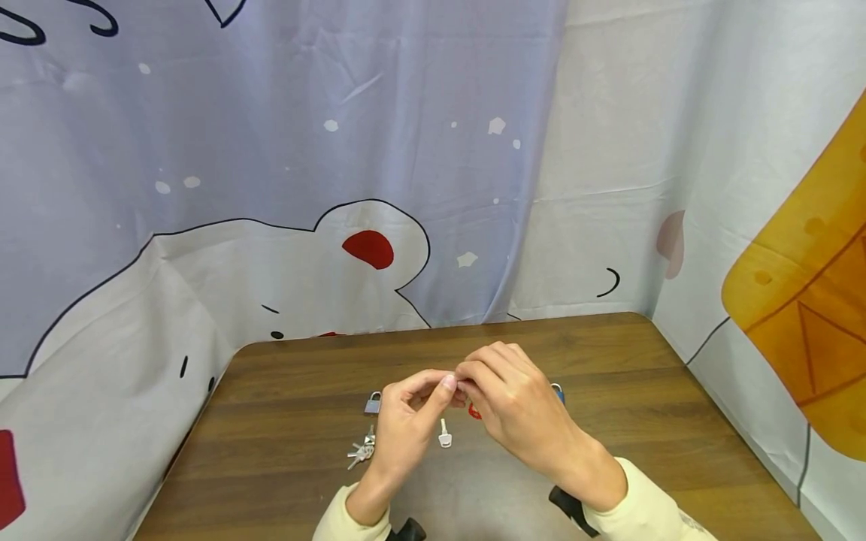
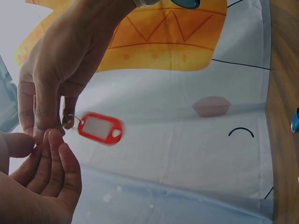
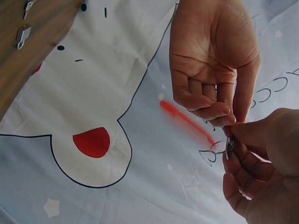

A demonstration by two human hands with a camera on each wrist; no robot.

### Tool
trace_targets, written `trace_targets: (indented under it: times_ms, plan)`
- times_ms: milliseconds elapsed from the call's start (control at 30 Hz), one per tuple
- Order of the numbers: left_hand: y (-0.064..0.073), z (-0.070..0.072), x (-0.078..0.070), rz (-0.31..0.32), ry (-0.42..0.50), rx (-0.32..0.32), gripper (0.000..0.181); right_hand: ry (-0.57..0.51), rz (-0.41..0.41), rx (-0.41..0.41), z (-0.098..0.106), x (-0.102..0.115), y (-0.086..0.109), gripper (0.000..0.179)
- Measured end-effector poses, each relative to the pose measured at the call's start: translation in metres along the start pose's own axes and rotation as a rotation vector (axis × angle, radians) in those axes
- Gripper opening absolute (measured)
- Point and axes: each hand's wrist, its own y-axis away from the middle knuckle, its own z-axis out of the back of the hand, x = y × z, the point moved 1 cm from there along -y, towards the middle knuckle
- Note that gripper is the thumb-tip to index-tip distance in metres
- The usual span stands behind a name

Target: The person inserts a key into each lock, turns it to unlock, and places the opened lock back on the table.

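A red key tag [image 2: 100, 128] with a white label hangs from a small metal split ring [image 3: 229, 145]. My right hand [image 1: 521, 406] pinches this ring between thumb and fingers. The left hand [image 1: 409, 421] meets it there, thumb and index fingertip pinched at the ring's edge; fingertips hide most of the contact. In the head view, only a bit of red shows under the right hand. Both hands are raised above the table. On the wood below them lies a single silver key [image 1: 444, 436].
Left of the left hand are a silver padlock [image 1: 373, 406] and a bunch of keys [image 1: 362, 451]. A blue padlock [image 1: 558, 392] sits partly hidden behind the right hand. The wooden table [image 1: 284, 421] ends against a printed curtain [image 1: 440, 150].
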Motion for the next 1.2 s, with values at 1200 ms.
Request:
trace_targets:
  times_ms: [1200]
  plan:
    - [-0.001, 0.007, 0.006, -0.177, -0.134, -0.038, 0.011, -0.142, -0.069, -0.066, 0.005, -0.005, 0.002, 0.008]
